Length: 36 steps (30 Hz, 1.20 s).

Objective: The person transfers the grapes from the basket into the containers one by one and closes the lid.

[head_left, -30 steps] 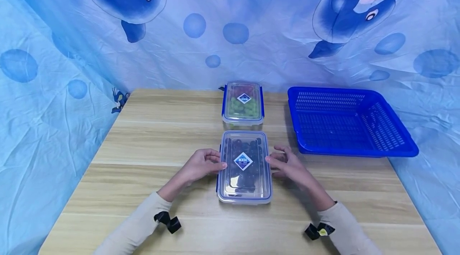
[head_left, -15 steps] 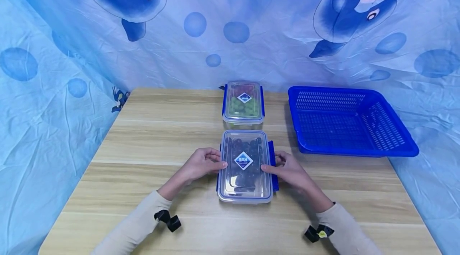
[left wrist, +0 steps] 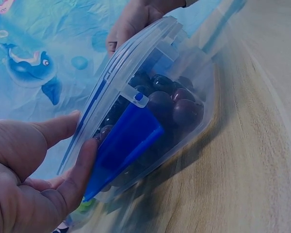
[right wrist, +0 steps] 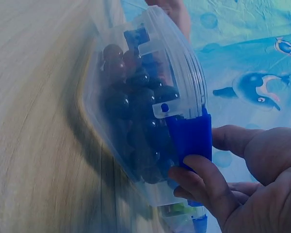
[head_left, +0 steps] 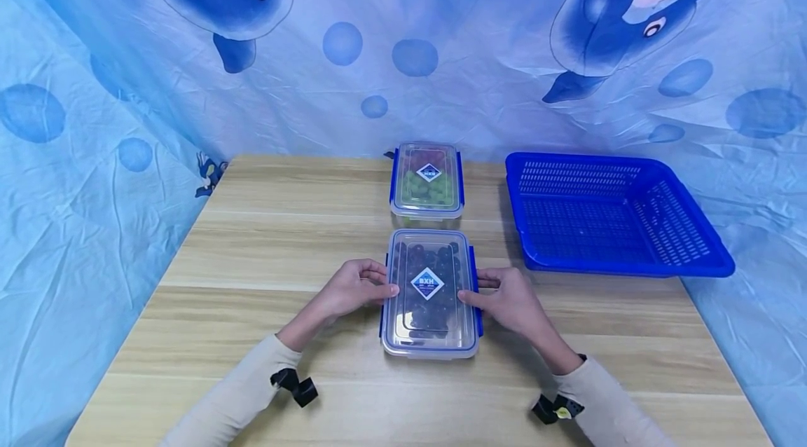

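A clear plastic food container [head_left: 435, 324] full of dark, grape-like fruit [right wrist: 136, 104] sits on the table, its lid on top. At its left side my left hand [head_left: 349, 288] pinches the edge, thumb on the lid and fingers against the blue latch [left wrist: 123, 145]. Opposite, my right hand [head_left: 512, 298] has its thumb on the lid rim and its fingers at the right blue latch [right wrist: 191, 138]. That latch flap stands a little out from the container's side. In the left wrist view, the left flap angles downward along the wall.
Behind stands a second lidded container [head_left: 412, 205] with green and reddish fruit. A blue perforated basket [head_left: 621, 267] sits at the back right of the wooden table [head_left: 265, 244]. A dolphin-print curtain [head_left: 378, 5] hangs behind.
The right latch flap swung up and outward half a second ago and is now folded lower. My right hand shifted slightly with it; my left hand and the container stayed nearly still.
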Tool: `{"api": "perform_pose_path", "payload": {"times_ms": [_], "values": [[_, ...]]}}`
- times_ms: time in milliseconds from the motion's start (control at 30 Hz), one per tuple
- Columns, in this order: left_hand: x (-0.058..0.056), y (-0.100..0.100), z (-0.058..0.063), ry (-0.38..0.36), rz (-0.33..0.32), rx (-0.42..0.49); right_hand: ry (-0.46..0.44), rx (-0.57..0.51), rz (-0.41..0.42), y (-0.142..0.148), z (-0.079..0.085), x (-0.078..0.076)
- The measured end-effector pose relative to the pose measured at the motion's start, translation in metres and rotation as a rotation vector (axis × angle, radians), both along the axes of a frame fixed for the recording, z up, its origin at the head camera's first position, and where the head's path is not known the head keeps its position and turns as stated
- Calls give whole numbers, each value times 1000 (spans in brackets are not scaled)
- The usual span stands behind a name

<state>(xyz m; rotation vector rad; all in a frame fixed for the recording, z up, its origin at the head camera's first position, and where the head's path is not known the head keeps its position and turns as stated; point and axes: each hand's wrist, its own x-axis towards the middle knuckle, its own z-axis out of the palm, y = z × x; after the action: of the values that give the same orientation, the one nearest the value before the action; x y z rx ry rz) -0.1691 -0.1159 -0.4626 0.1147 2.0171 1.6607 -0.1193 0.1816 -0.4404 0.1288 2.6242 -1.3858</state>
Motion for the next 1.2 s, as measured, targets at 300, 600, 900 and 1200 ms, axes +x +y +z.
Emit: {"api": "perform_pose_path", "payload": {"times_ms": [300,600,900,1200], "values": [[-1,0,-1,21,0,7,-8,69,-7,-3,2,2],[2,-4,-2,162,33,-130,-14,70,-6,-1,2,3],[14,1,-8,-95,89,132,-7,61,-12,0,1,5],[16,5,-13,-88,94,90,1,62,6,2,1,5]]}}
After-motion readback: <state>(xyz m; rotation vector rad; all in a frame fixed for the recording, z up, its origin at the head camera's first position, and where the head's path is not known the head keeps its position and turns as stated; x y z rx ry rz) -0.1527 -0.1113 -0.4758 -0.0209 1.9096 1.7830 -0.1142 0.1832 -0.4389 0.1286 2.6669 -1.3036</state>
